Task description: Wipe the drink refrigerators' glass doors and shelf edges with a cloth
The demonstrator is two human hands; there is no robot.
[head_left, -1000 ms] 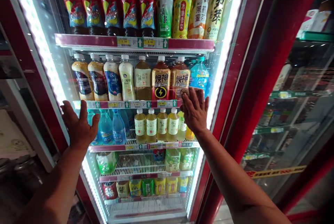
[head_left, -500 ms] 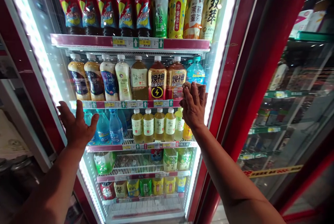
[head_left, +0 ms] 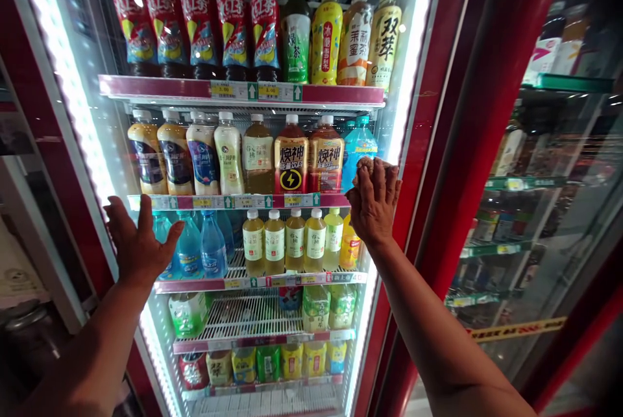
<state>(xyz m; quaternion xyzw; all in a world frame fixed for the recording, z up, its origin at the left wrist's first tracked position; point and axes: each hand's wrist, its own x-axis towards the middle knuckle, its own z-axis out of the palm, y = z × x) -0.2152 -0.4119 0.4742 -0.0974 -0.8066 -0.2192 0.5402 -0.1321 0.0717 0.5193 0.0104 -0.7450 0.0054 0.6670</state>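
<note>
A lit drinks fridge with a glass door [head_left: 73,34] fills the view. My left hand [head_left: 139,242] lies flat on the glass near the door's left edge, fingers spread, holding nothing. My right hand [head_left: 374,206] presses a small brown cloth [head_left: 372,166] against the glass near the right edge, level with the second shelf. The cloth shows just above my fingertips. Behind it stand a blue water bottle [head_left: 357,144] and two amber energy-drink bottles [head_left: 326,154].
Several shelves [head_left: 243,91] carry rows of bottles: red tea on top, pale yellow tea [head_left: 294,242] lower down. The red door frame [head_left: 467,144] stands to the right, with another glass-fronted cabinet [head_left: 545,209] beyond it. Dark counters sit at the left.
My right hand with the cloth has slid rightward across the glass toward the lit right edge. My left hand has stayed near the left edge, sinking slightly.
</note>
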